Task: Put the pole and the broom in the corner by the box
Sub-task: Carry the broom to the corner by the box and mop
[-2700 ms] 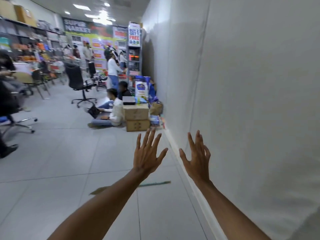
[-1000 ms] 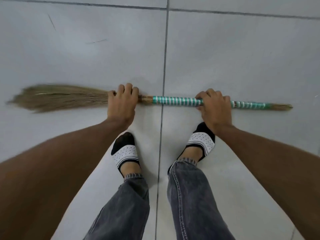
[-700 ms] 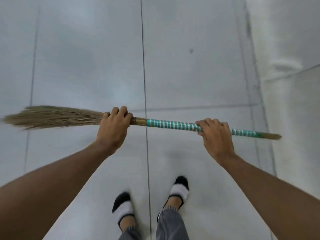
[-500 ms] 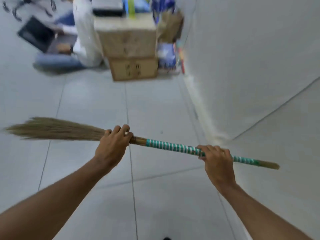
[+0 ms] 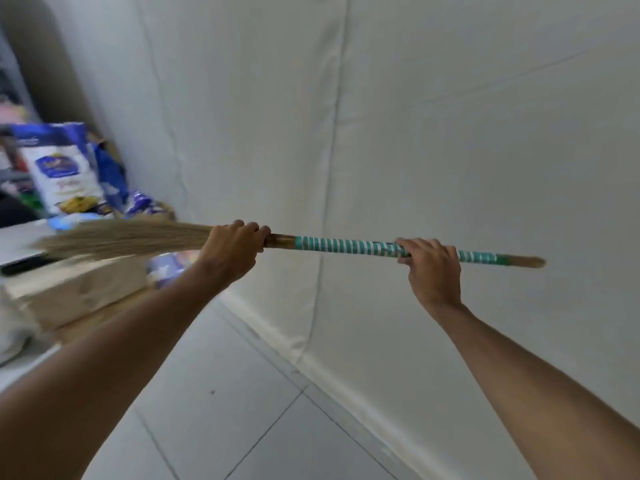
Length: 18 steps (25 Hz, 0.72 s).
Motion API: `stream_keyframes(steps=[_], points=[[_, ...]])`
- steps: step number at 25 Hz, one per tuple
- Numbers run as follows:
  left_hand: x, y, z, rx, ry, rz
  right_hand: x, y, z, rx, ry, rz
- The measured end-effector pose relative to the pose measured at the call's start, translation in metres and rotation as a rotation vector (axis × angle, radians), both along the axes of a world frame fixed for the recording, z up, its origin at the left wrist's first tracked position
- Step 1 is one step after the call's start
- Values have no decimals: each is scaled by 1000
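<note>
Head view: the broom [image 5: 332, 245] is carried level before the wall [image 5: 450, 133], left hand [image 5: 232, 249] closed by the bristles, right hand [image 5: 431, 268] closed on the striped handle, likely for steadiness toward the box [image 5: 79, 289].

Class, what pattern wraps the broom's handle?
Teal and white stripes ring the broom handle; the head view shows it.

Both hands grip the broom [image 5: 346, 245] held level before the white wall [image 5: 450, 133]; left hand [image 5: 232, 251] by the bristles; right hand [image 5: 433, 268] on the striped handle.
</note>
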State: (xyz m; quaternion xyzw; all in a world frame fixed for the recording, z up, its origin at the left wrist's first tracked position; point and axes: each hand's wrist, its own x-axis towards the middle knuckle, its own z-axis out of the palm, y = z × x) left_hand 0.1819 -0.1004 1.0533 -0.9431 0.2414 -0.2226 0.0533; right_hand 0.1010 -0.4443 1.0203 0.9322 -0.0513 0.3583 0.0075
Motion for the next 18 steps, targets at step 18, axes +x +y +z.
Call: stream_keyframes(steps=[18], points=[[-512, -525, -33, 117, -48, -974, -762, -317, -22, 175, 5, -921]])
